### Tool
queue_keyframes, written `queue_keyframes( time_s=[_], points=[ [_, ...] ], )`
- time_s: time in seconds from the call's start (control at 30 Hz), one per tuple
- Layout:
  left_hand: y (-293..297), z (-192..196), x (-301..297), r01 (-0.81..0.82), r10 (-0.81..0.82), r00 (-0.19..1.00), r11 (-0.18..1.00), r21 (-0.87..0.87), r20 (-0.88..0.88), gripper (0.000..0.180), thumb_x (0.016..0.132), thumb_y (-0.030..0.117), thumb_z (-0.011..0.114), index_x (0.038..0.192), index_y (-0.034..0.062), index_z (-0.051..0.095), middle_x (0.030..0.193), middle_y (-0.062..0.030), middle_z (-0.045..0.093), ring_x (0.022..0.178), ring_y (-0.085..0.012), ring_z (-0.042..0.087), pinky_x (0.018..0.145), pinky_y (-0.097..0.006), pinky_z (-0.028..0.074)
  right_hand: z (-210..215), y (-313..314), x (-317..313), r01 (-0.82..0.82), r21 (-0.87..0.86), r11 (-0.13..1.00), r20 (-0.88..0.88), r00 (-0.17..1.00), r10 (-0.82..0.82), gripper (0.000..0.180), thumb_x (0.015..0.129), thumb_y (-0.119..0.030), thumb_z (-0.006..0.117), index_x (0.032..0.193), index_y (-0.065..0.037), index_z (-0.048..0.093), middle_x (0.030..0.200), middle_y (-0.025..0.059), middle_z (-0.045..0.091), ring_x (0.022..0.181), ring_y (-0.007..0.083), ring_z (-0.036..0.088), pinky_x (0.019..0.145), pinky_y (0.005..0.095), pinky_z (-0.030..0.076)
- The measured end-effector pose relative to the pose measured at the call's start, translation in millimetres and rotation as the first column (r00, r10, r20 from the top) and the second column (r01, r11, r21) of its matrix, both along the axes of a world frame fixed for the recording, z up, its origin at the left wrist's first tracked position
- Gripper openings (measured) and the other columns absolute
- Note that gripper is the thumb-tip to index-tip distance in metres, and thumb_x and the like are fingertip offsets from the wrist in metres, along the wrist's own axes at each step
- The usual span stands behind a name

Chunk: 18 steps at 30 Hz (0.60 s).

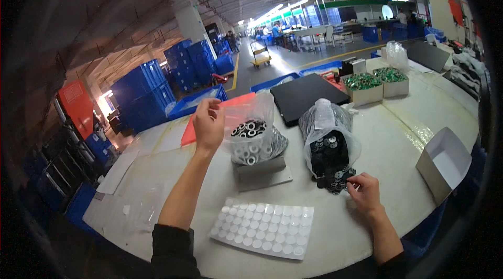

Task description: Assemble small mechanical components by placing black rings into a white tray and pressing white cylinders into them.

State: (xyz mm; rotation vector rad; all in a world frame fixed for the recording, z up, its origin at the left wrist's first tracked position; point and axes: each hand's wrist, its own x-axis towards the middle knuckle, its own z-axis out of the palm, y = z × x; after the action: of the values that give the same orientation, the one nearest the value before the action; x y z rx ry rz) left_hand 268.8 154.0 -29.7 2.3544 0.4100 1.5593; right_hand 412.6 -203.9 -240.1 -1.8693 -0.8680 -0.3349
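My left hand (208, 127) is raised beside a clear plastic bag (264, 106), its fingers curled inward. Whether it grips the bag's film or some small piece I cannot make out. Pale-rimmed rings with dark centres (250, 129) fill that bag, which rests on a grey block (262, 174). On the right, a second plastic bag (309, 145) lies with its mouth toward me, spilling black round pieces (335, 178). My right hand (365, 193) pinches at the edge of this spill, thumb and forefinger closed on a black round piece. Between my forearms lies a white sheet of round stickers (262, 229).
An open cardboard box (445, 166) stands at the right edge. Farther back are a black flat panel (309, 95), a red sheet (191, 131) and boxes of green circuit boards (363, 83). Crumpled clear film (139, 211) lies at left. Blue crates (141, 93) stand beyond the table.
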Motion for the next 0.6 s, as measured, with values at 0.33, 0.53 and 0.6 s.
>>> queue_keyframes(
  time_s=[0.33,0.53,0.6],
  points=[
    [-129,-140,-111,0.298,-0.478,0.774,0.854,-0.426,-0.415,0.011,0.076,0.007,0.068,0.085,0.0018,0.065,0.074,-0.0062,0.062,0.066,-0.0141,0.057,0.059,-0.027,0.045,0,33,-23,-0.23,0.188,0.955,-0.281,0.919,0.277,0.011,0.077,-0.003,0.067,0.084,0.002,0.063,0.068,0.0041,0.063,0.06,0.0068,0.058,0.054,0.0217,0.047],
    [-177,-189,-116,0.403,-0.528,0.639,0.849,-0.342,-0.56,0.014,0.074,0.014,0.071,0.083,0.0058,0.063,0.075,-0.0064,0.059,0.074,-0.0221,0.056,0.064,-0.032,0.046,-15,39,-43,-0.253,0.266,0.93,-0.507,0.784,0.359,0.01,0.079,-0.005,0.066,0.086,0.002,0.063,0.069,0.0023,0.063,0.057,0.0051,0.056,0.051,0.0198,0.045],
    [-186,-193,-114,0.436,-0.506,0.646,0.859,-0.267,-0.571,0.017,0.072,0.016,0.073,0.082,0.0068,0.062,0.074,-0.0057,0.057,0.075,-0.0223,0.055,0.063,-0.033,0.045,-19,37,-41,-0.258,0.247,0.934,-0.495,0.795,0.351,0.011,0.079,-0.005,0.066,0.086,0.002,0.063,0.068,0.0021,0.062,0.057,0.0049,0.055,0.051,0.0197,0.044]
  ],
)
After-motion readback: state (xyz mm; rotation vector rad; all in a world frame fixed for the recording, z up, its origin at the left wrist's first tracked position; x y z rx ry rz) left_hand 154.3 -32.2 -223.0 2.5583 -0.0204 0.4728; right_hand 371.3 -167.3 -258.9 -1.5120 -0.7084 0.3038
